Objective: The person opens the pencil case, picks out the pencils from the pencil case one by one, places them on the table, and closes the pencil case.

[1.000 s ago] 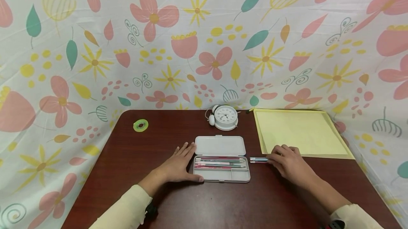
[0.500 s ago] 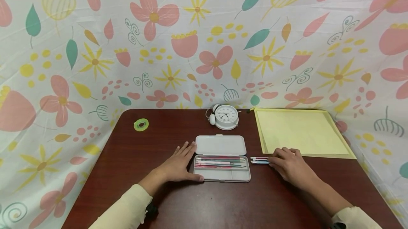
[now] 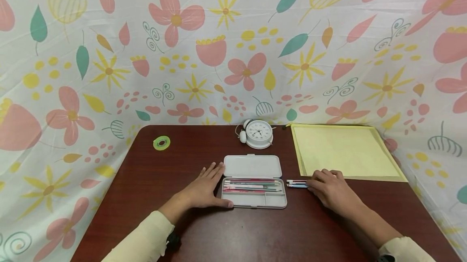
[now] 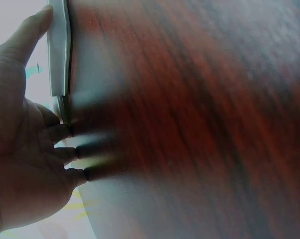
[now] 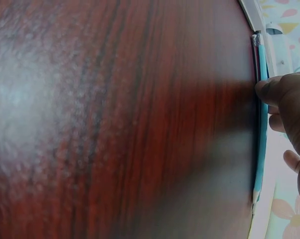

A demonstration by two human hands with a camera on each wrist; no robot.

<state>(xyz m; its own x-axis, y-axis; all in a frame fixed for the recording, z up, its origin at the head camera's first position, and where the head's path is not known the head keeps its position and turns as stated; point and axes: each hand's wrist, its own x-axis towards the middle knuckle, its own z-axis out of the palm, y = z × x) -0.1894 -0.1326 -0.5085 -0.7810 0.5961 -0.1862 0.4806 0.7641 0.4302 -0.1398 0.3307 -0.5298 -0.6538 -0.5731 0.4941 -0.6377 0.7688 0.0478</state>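
Note:
A white pencil case [image 3: 251, 166] lies unfolded on the table, its lid toward the back. Several pencils [image 3: 251, 186] lie lengthwise in its rear compartment; its two front compartments hold nothing visible. My left hand [image 3: 204, 189] rests at the case's left end, fingers spread on the table and thumb against the front edge [image 4: 59, 55]. To the right of the case, my right hand [image 3: 333, 191] pinches a small bunch of pencils [image 3: 297, 183] between thumb and fingers. Their eraser ends point at the case. A light-blue pencil [image 5: 262, 149] faces the right wrist camera; the bunch's exact number is hidden.
A white alarm clock [image 3: 258, 132] stands behind the case. At the back left lies a green roll of tape [image 3: 161, 143]. A yellow-edged mesh pouch [image 3: 346, 148] covers the back right of the table [image 3: 240, 237]. Floral cloth [image 3: 248, 43] hangs behind.
Within the right hand's grip the pencils have turned over: a reddish one now shows at the back and light blue at the front. The left hand has stayed in place.

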